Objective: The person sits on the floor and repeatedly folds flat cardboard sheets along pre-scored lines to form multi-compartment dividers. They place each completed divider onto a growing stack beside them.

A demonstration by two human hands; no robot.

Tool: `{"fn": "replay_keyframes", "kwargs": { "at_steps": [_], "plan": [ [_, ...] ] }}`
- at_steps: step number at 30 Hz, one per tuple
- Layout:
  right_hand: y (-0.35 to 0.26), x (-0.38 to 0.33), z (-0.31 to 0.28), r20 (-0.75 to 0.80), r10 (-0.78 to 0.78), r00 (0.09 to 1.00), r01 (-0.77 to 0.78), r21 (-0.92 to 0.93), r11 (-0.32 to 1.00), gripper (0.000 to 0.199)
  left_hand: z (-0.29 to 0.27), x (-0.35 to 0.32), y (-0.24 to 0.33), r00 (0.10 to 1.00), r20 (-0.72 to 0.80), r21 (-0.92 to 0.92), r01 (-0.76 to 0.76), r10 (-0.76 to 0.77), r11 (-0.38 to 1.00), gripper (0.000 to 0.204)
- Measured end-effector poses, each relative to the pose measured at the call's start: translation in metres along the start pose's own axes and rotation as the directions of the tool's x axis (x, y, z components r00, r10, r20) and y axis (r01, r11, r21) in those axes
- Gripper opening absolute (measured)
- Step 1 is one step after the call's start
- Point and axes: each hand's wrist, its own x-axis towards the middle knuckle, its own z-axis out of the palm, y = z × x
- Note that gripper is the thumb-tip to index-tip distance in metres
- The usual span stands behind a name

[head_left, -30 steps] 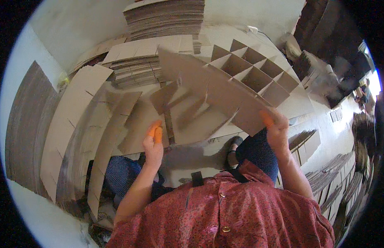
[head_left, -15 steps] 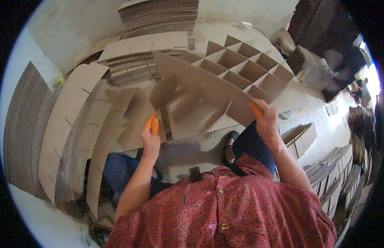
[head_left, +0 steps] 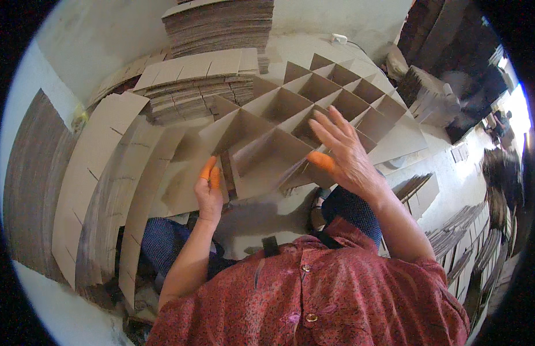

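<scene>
A brown cardboard divider grid [head_left: 290,109] of slotted strips lies in front of me, spread into open cells. My left hand [head_left: 208,193], with orange finger covers, pinches the near edge of one strip at the grid's lower left. My right hand [head_left: 342,153], thumb also in an orange cover, hovers flat with fingers spread over the grid's near right side and holds nothing. Whether its palm touches the cardboard I cannot tell.
Long slotted cardboard strips [head_left: 115,173] fan out on my left. Flat stacks of strips [head_left: 192,83] lie behind the grid, with a taller pile [head_left: 221,23] further back. More cardboard piles [head_left: 469,242] line the right side. Another person [head_left: 501,121] stands far right.
The large flat cardboard strip that both hands held up has dropped into the grid. My right hand let go and opened over it; my left hand stayed at the near edge.
</scene>
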Motion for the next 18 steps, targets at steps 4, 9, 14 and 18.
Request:
{"fn": "replay_keyframes", "kwargs": {
  "at_steps": [4, 9, 14, 18],
  "plan": [
    [0.003, 0.023, 0.050, 0.071, -0.058, 0.996, 0.067, -0.128, 0.989, 0.062, 0.007, 0.005, -0.004, 0.998, 0.055, -0.013, 0.022, -0.022, 1.000, 0.028],
    [0.002, 0.044, 0.025, 0.084, 0.012, 0.996, -0.002, -0.118, 0.993, 0.064, 0.000, 0.005, 0.008, 0.994, 0.019, -0.160, 0.113, -0.112, 0.981, 0.029],
    [0.086, -0.003, 0.019, -0.381, 0.402, 0.833, -0.442, -0.019, 0.897, 0.057, 0.001, 0.008, 0.004, 0.983, 0.051, -0.217, 0.184, -0.177, 0.959, 0.037],
    [0.123, -0.054, 0.033, -0.360, 0.663, 0.657, -0.672, 0.118, 0.731, 0.047, 0.010, 0.026, 0.000, 0.987, -0.035, -0.181, 0.150, -0.159, 0.972, 0.048]
  ]
}}
